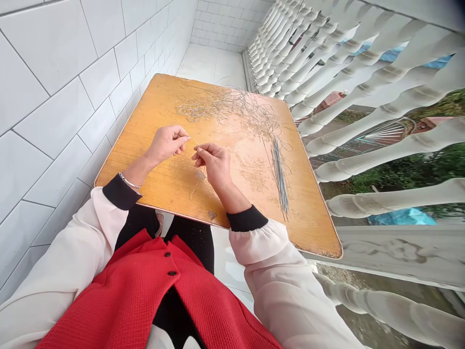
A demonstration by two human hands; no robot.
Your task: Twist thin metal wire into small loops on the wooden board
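holding a thin wire (195,143) between both hands, just above a wooden board (163,194). wire is fine, silvery, slightly bent. right hand (214,165) closed, thumb and index pinching it. left hand (166,145) also closed, fingertips (184,140) pinched right beside the wire; can't tell if they grip it. tangle of wire loops (225,109) lies on the board ahead of the hands, bundle of straight rods (279,177) off to the right.
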